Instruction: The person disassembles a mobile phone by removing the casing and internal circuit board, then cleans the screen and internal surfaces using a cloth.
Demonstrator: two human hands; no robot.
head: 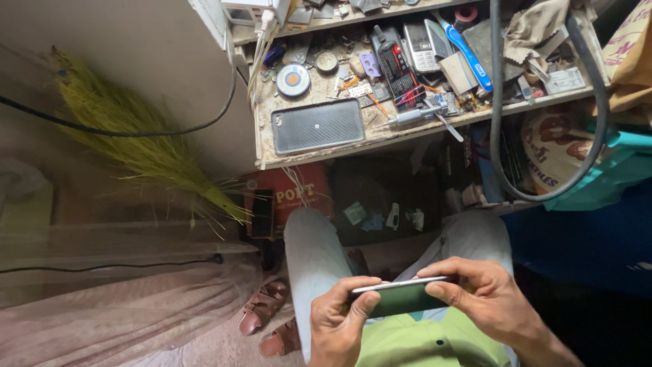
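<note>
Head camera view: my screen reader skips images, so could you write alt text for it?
Both hands, left hand and right hand, hold a slim phone edge-up over the person's lap. Above stands a cluttered wooden workbench with a dark phone case; a grass broom leans left.

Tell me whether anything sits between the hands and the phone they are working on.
Nothing visible does. The left hand and the right hand both grip the slim phone directly at its two ends, fingers wrapped on its edge, above the lap. The cluttered workbench lies apart, farther ahead.

1 head view | looks steeply down | hands [414, 306] near | workbench [319, 153] probably farther
</note>
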